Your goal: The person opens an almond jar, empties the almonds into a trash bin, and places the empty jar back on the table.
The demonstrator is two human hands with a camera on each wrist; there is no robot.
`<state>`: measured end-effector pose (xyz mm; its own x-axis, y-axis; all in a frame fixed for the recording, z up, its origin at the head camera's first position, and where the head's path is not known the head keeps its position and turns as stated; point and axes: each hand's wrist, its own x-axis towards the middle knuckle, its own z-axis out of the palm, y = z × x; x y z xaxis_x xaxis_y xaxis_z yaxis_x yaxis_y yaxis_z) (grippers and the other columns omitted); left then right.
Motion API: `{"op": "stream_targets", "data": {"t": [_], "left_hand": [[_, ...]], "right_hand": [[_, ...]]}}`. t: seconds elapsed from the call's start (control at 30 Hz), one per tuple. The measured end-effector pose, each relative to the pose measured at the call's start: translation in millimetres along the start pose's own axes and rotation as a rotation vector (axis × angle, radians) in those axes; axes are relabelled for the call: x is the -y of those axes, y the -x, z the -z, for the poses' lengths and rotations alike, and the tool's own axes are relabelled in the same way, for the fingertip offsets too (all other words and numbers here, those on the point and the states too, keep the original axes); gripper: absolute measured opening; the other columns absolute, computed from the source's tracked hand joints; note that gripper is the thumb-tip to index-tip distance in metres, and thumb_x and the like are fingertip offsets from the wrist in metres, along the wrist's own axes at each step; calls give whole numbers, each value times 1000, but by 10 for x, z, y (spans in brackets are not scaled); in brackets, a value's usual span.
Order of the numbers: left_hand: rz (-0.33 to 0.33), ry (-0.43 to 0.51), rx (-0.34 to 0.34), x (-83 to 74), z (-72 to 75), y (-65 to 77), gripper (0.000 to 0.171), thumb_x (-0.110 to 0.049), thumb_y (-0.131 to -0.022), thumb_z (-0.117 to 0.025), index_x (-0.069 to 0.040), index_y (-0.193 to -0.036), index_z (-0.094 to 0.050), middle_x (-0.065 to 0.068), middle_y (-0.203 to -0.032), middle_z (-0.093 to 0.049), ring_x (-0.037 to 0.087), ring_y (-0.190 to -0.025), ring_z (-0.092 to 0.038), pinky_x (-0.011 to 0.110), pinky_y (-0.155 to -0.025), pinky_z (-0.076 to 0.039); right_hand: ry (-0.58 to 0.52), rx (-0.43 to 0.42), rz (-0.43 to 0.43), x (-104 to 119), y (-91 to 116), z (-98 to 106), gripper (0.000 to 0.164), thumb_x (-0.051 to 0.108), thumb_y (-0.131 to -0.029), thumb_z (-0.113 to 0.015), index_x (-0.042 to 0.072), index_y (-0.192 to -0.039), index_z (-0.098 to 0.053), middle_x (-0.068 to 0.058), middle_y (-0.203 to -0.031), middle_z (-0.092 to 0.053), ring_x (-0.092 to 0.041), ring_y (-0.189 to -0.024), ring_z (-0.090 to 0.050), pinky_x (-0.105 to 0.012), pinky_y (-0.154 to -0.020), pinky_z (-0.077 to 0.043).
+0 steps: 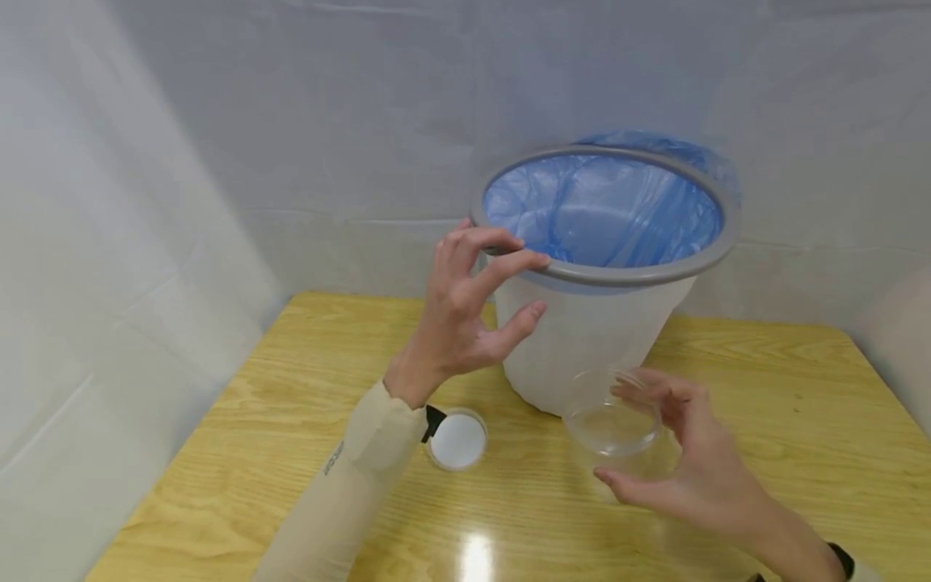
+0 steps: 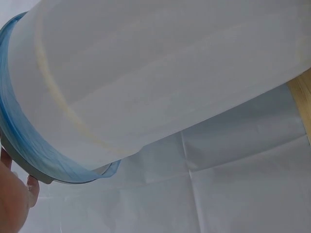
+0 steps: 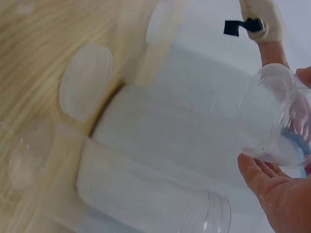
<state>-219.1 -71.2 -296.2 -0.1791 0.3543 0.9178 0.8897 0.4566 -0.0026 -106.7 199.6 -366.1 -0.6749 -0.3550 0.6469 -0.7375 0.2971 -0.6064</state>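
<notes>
A white bin (image 1: 582,339) stands on the table, its grey rim ring (image 1: 625,276) holding a blue plastic bag (image 1: 611,202) as a liner. My left hand (image 1: 454,315) rests its fingertips on the near left of that ring, thumb spread apart below it. In the left wrist view the hand (image 2: 12,204) is mostly cut off at the lower left. In front of the bin, my right hand (image 1: 691,461) holds a clear plastic jar (image 1: 614,432) between thumb and fingers. The right wrist view shows the jar (image 3: 272,116) see-through, with no contents visible.
A round white lid-like disc (image 1: 457,440) lies on the wooden table (image 1: 305,453) beside the left wrist. Grey-white sheeting (image 1: 349,121) hangs behind the table and at its left. Blurred, doubled outlines crowd the right wrist view.
</notes>
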Motion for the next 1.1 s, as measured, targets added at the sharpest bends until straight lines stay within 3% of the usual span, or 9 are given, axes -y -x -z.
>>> {"op": "stream_targets", "data": {"t": [0.07,0.13,0.37,0.53,0.63,0.77,0.93,1.1], "left_hand": [[1,0,-4,1,-2,-2,34,-34,-92,-69,-15,-120,-71,15,-120,-59,34,-115,-52,56,-104,-35],[1,-1,-4,5,-3,-3,34,-34,-92,-69,-15,-120,-71,15,-121,-59,34,-115,-52,56,-104,-35],[-4,-2,1,13,-11,-3,34,-33,-92,-69,-15,-120,-71,15,-121,-58,34,-114,-53,57,-104,-35],[-2,-1,-5,10,-19,2,34,-33,-91,-69,-15,-120,-71,15,-120,-58,34,-114,-52,56,-102,-36],[-2,-2,-6,10,-23,8,33,-33,-92,-69,-15,-120,-71,15,-120,-58,34,-114,-52,57,-102,-36],[2,3,-7,8,-24,8,33,-33,-92,-69,-15,-120,-71,15,-120,-58,34,-114,-52,57,-103,-35],[5,8,-16,-4,-10,4,33,-33,-92,-69,-16,-120,-71,15,-120,-58,34,-114,-52,58,-104,-34],[5,4,-18,-12,-7,-2,33,-33,-91,-70,-16,-120,-71,14,-121,-58,34,-115,-52,57,-106,-34]], "right_hand": [[49,34,-48,30,11,-46,103,3,-56,-99,-11,-137,-37,-2,-139,-58,-3,-125,-61,-12,-104,-45],[87,59,-73,47,28,-96,107,-1,-53,-98,-8,-140,-37,-5,-138,-59,-2,-125,-60,-11,-104,-44],[167,52,-108,31,120,-286,104,11,-58,-100,0,-140,-37,-10,-134,-62,-2,-120,-60,-10,-101,-44],[190,61,-93,-26,162,-412,97,17,-62,-99,-4,-134,-37,-15,-137,-57,-15,-117,-66,-8,-104,-42],[237,80,-89,-70,173,-473,95,19,-63,-99,-5,-131,-37,-17,-138,-56,-24,-114,-67,-20,-99,-52],[274,89,-85,-131,167,-566,92,17,-58,-99,-3,-126,-40,-12,-128,-58,-22,-107,-65,-36,-89,-59],[320,111,-92,-180,146,-679,86,22,-59,-98,1,-121,-42,-5,-115,-57,-17,-99,-60,-33,-84,-56],[334,126,-107,-204,128,-753,80,22,-59,-97,2,-116,-44,-12,-118,-61,-22,-101,-63,-37,-85,-56]]}}
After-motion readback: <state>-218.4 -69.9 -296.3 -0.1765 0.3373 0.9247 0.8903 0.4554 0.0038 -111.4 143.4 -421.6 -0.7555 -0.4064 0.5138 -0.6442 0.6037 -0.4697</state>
